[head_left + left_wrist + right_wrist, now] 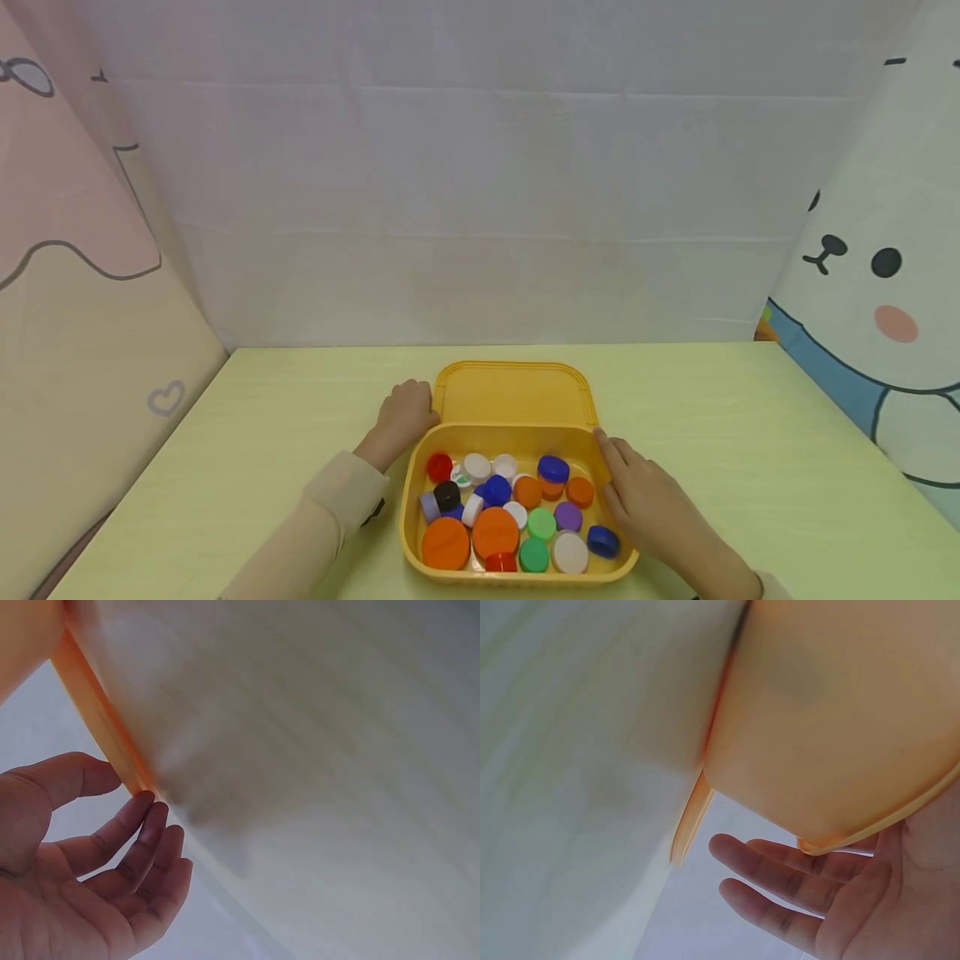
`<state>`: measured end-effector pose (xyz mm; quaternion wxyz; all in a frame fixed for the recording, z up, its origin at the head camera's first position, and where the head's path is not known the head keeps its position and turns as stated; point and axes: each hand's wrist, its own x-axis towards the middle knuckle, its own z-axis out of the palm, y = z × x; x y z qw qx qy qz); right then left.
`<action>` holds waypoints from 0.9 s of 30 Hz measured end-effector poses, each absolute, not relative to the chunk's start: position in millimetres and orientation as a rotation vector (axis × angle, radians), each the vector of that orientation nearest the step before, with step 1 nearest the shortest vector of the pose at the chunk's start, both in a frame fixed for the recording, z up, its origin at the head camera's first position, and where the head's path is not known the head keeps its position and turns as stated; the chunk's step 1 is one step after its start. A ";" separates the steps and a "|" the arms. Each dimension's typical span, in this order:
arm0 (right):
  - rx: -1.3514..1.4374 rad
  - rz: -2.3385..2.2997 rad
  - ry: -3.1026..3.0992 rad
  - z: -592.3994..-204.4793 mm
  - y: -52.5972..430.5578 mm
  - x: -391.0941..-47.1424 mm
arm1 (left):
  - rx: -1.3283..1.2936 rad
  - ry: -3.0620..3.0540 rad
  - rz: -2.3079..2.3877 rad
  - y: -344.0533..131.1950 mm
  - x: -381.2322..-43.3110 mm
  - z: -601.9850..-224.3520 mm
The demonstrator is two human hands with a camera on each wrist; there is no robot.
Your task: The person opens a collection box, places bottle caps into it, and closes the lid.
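A yellow plastic box (517, 581) full of bottle caps stands near the front of the table. Its caps include a large orange cap (446, 544), a purple cap (567, 516) and a black cap (447, 496). The yellow lid (513, 396) lies directly behind the box. My left hand (403, 417) pinches the lid's left edge between thumb and fingertips, which shows in the left wrist view. My right hand (652, 500) rests against the box's right rim, fingers fairly straight and pointing toward the rear corner. In the right wrist view, those fingers hold nothing.
The pale yellow-green table (300, 383) extends on both sides of the box. Behind it hangs a white cloth (487, 208). Printed cartoon curtains flank the table, a pink and cream one (82, 333) on the left and a white bear one (862, 333) on the right.
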<state>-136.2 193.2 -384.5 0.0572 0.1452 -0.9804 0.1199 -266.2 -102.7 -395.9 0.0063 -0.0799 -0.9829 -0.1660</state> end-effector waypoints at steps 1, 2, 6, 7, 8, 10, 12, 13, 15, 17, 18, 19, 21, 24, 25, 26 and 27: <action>0.438 0.365 -2.974 -384.5 193.2 -136.2 | -0.238 -3.079 -0.532 -102.8 -265.8 -395.2; 0.437 0.367 -2.976 -384.6 193.1 -136.2 | -0.222 -3.083 -0.549 -102.8 -265.3 -394.5; 0.436 0.369 -2.973 -384.8 193.0 -136.1 | -0.163 -3.095 -0.615 -102.9 -265.3 -392.9; 0.437 0.368 -2.972 -384.8 193.0 -136.0 | -0.153 -3.096 -0.630 -103.1 -265.4 -392.9; 0.439 0.366 -2.969 -384.8 193.1 -135.9 | -0.148 -3.093 -0.645 -103.3 -265.6 -392.7; 0.446 0.358 -2.962 -384.5 193.5 -135.8 | -0.144 -3.092 -0.664 -103.9 -265.9 -392.9; 0.453 0.351 -2.957 -384.6 193.7 -135.6 | -0.147 -3.090 -0.682 -104.4 -266.3 -393.3; 0.454 0.349 -2.957 -384.7 193.7 -135.7 | -0.148 -3.092 -0.689 -104.8 -266.4 -393.4; 0.457 0.350 -2.956 -385.1 193.7 -135.7 | -0.145 -3.095 -0.712 -105.4 -265.9 -392.8; 0.455 0.348 -2.958 -385.1 193.5 -135.7 | -0.135 -3.100 -0.757 -106.2 -266.0 -391.9; 0.457 0.349 -2.959 -384.7 193.4 -136.0 | -0.127 -3.104 -0.783 -106.7 -265.9 -390.8; 0.458 0.347 -2.960 -384.3 193.6 -136.1 | -0.122 -3.103 -0.802 -107.3 -266.3 -390.2; 0.464 0.345 -2.962 -383.3 194.3 -136.1 | -0.120 -3.104 -0.849 -108.6 -267.5 -389.3; 0.469 0.344 -2.969 -382.2 195.1 -136.1 | -0.117 -3.107 -0.911 -110.5 -269.6 -388.4; 0.470 0.345 -2.971 -382.1 195.4 -136.2 | -0.116 -3.111 -0.928 -110.9 -270.5 -388.3; 0.472 0.346 -2.973 -381.9 195.6 -136.1 | -0.122 -3.116 -0.945 -111.5 -271.2 -387.8; 0.473 0.347 -2.973 -381.8 195.6 -136.3 | -0.118 -3.123 -0.959 -111.8 -271.9 -387.4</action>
